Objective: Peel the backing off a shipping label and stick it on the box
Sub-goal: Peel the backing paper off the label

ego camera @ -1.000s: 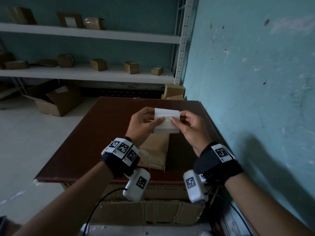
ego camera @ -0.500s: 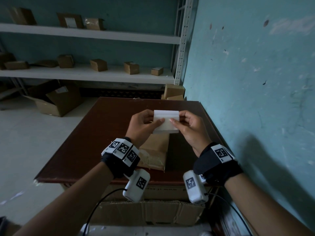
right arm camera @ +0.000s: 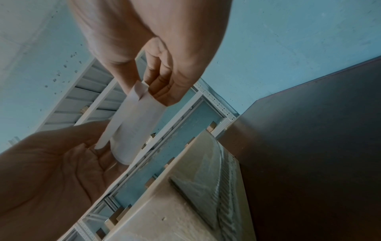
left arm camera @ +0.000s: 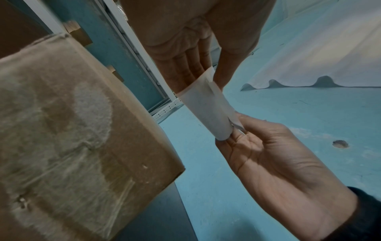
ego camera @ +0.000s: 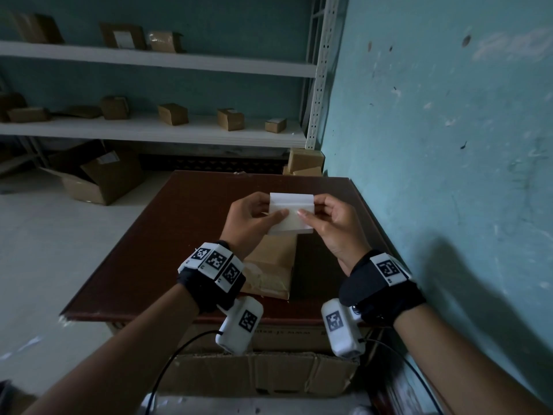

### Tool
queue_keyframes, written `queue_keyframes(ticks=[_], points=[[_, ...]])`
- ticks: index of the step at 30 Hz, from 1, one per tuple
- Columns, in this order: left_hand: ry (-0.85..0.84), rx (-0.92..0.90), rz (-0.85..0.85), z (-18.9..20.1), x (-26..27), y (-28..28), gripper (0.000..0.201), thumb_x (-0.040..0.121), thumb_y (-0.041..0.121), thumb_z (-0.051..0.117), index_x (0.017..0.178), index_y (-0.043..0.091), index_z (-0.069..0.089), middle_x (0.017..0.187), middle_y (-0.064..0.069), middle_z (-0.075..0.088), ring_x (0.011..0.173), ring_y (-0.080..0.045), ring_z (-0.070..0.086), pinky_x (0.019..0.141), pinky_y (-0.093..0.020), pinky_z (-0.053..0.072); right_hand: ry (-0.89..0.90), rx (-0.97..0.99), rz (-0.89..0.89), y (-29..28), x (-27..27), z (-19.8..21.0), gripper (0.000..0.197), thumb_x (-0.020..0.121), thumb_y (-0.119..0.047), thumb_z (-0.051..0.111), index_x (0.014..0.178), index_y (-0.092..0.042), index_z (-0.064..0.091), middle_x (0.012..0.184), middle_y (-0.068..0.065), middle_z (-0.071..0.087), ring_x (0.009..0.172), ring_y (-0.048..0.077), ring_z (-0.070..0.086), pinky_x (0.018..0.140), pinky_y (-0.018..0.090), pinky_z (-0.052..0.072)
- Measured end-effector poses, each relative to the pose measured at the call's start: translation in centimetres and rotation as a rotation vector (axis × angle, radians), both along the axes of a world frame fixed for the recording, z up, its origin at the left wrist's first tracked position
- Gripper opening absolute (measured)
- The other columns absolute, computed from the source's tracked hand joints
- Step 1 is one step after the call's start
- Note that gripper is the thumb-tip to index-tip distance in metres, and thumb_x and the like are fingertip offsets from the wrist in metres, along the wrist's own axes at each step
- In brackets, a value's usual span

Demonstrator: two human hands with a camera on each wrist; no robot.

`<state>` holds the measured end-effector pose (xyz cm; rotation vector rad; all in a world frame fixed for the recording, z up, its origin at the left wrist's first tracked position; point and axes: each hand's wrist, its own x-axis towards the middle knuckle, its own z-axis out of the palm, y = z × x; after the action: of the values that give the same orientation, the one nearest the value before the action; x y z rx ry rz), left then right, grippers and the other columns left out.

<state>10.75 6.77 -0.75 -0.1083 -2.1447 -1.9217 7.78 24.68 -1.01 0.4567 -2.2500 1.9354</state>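
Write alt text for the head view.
Both hands, left hand and right hand, pinch a white shipping label by its side edges above a taped cardboard box on a dark brown table. Shelves of small boxes stand behind.

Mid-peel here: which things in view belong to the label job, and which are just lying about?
In the job:
- shipping label, pinched by left hand and right hand
- box on the table, below the label

Lying about:
- small boxes on the shelf
- open carton on the floor
- carton under the table
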Motion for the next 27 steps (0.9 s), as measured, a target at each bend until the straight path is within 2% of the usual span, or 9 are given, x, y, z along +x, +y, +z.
queue_keyframes(ticks=[5,12,18,22,27], points=[[-0.004,-0.003,-0.001,0.16,0.14,0.1,0.025,0.086,0.016,0.075,0.109,0.008,0.067,0.105,-0.007,0.073,0.094,-0.021,0.073,0.078,-0.036,0.062,0.002,0.008,0.004,-0.03,-0.1,-0.04,0.024,0.086,-0.015,0.077,0.107,-0.019,0.066,0.106,0.0,0.072,0.098,0.011,0.07,0.087,0.033,0.06],[-0.007,-0.001,-0.004,0.21,0.23,0.08,0.028,0.086,0.016,0.075,0.111,0.007,0.066,0.105,-0.006,0.072,0.093,-0.019,0.072,0.073,-0.028,0.061,0.008,0.011,0.012,0.04,-0.15,-0.09,0.027,0.086,-0.013,0.077,0.11,-0.015,0.066,0.105,0.001,0.072,0.098,0.012,0.071,0.085,0.031,0.061],[-0.024,0.006,0.0,0.12,0.01,0.04,0.029,0.086,0.018,0.077,0.111,0.01,0.066,0.106,-0.006,0.072,0.095,-0.019,0.072,0.077,-0.033,0.061,0.015,0.012,0.001,0.03,-0.31,-0.15,0.028,0.085,-0.013,0.078,0.111,-0.013,0.066,0.106,0.003,0.072,0.098,0.012,0.07,0.087,0.033,0.06],[-0.028,0.037,-0.012,0.18,-0.04,0.1,0.029,0.087,0.022,0.076,0.111,0.01,0.067,0.106,-0.006,0.073,0.094,-0.017,0.072,0.07,-0.024,0.057,0.015,0.026,0.009,0.07,-0.28,-0.11,0.029,0.086,-0.011,0.076,0.112,-0.016,0.065,0.107,-0.001,0.071,0.099,0.009,0.069,0.088,0.032,0.06],[-0.01,0.003,0.003,-0.12,-0.16,-0.03,0.029,0.086,0.022,0.077,0.11,0.009,0.067,0.106,-0.006,0.072,0.094,-0.018,0.072,0.07,-0.025,0.059,0.004,0.001,0.007,-0.02,-0.24,-0.1,0.03,0.085,-0.008,0.077,0.112,-0.015,0.065,0.109,0.001,0.072,0.1,0.011,0.07,0.089,0.036,0.06]])
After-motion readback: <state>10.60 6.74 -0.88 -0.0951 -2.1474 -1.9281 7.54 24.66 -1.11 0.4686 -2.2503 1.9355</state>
